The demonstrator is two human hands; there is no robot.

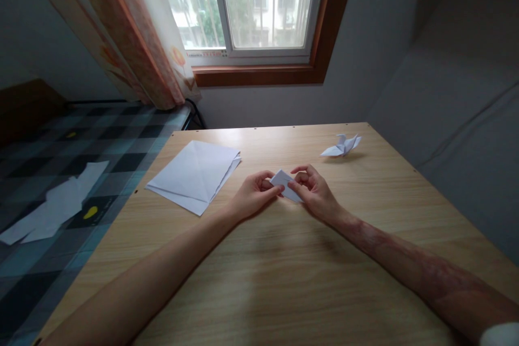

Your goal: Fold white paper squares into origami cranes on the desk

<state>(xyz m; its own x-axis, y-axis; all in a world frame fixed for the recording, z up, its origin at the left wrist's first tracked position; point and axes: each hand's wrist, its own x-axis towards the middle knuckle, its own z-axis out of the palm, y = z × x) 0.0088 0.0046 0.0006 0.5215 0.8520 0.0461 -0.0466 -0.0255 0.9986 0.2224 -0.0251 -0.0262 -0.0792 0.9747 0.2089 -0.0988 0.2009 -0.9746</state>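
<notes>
Between my two hands is a small folded piece of white paper (280,177), roughly diamond-shaped, held just over the wooden table. My left hand (256,192) pinches its left side, thumb on top and fingers curled beneath. On the other side, my right hand (316,192) grips the paper with the thumb pressed on its face; the index finger is bent above it. The fingers hide part of the paper's edges. Farther back to the right stands a finished white paper crane (341,146), touched by neither hand.
A stack of creased white paper sheets (194,170) lies on the left of the table (259,281). Paper strips (60,208) rest on a checked bed (24,173) beside it. Behind are a window (263,5) and a curtain (133,32); a wall borders the right.
</notes>
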